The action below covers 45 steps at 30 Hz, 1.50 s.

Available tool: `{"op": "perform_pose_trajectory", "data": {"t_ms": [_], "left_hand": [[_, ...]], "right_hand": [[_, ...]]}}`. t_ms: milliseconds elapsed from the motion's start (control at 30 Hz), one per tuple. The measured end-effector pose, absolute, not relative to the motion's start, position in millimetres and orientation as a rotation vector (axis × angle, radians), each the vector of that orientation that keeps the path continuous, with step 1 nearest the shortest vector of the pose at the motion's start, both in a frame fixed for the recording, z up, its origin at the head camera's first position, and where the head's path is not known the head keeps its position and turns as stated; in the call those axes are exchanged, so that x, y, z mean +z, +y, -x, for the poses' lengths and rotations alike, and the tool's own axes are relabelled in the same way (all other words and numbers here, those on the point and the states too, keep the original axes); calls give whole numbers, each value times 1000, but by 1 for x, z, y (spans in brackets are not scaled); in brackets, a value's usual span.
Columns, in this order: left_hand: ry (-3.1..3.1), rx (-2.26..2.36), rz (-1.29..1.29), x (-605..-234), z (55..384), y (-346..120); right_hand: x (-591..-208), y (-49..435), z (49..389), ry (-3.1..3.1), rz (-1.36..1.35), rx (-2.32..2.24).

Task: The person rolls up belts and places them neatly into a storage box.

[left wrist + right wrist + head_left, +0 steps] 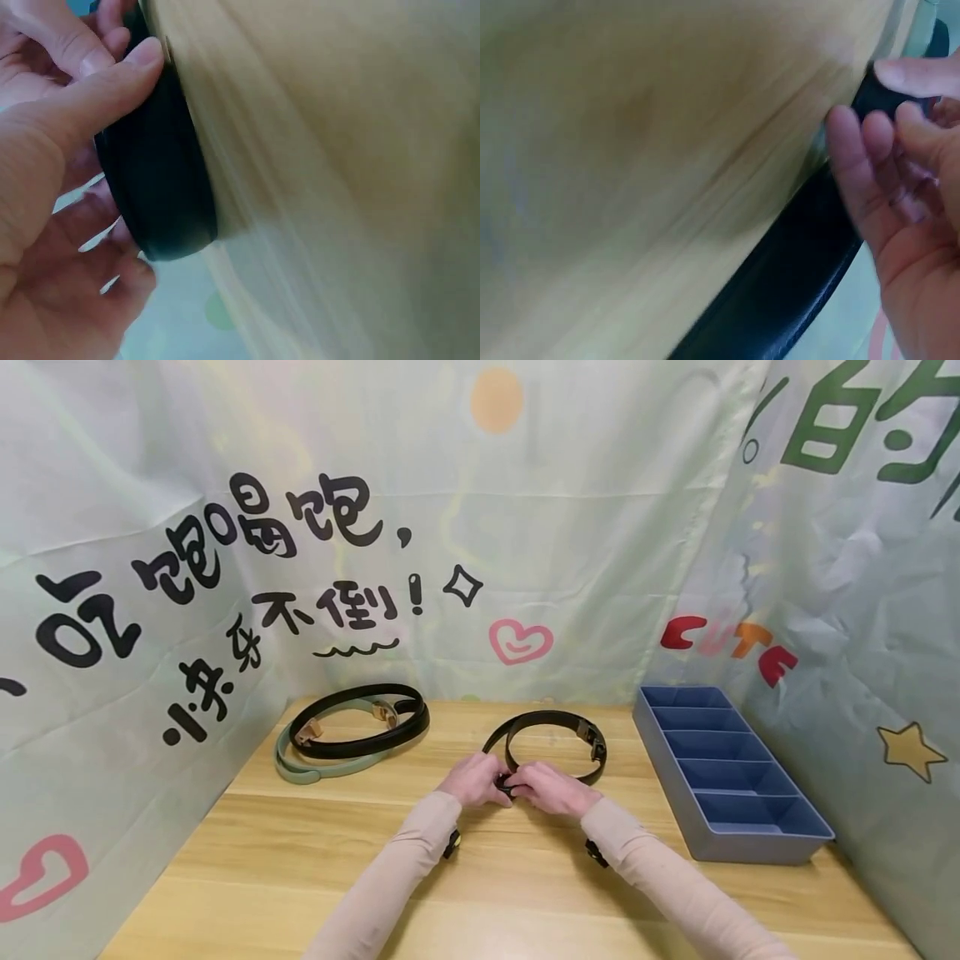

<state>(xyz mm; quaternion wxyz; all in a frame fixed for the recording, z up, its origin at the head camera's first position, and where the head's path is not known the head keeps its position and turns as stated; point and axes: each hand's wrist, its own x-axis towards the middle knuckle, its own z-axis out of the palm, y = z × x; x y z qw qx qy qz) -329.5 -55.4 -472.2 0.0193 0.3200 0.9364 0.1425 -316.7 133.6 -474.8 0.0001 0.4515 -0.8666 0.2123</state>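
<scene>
A black belt lies in loose loops at the middle of the wooden table, its dark buckle on the right side of the loop. At the near left of the loop, my left hand pinches the strap between thumb and fingers. Close beside it, my right hand grips the same small stretch of belt. In the left wrist view, the thumb lies along the edge of the curved black strap. The right wrist view has the strap running past the curled fingertips. Fingers partly hide the gripped part.
At the back left, a coiled black belt lies over a pale green belt; both have gold-toned buckles. A blue-grey box with several compartments stands on the right. Printed cloth hangs around the table.
</scene>
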Motion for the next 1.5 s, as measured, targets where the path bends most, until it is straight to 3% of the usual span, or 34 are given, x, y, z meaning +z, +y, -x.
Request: {"op": "perform_pose_trajectory", "data": {"t_ms": [200,467,733,1033,1500], "left_hand": [[2806,406,-1119,-472,331,-60],[3009,326,-1015,-470,330,-57],[2803,343,-1192,-465,335,-63],[2915,422,-985,-467,335,-61],[2925,379,-1007,-466,334,-66]], "right_hand": [[-476,138,319,-2718,-1452,647],[-477,132,319,-2733,-1383,601],[-477,130,320,-2701,-1439,597],[-477,122,318,-2727,-1368,594],[-481,126,318,-2690,-1354,541]]}}
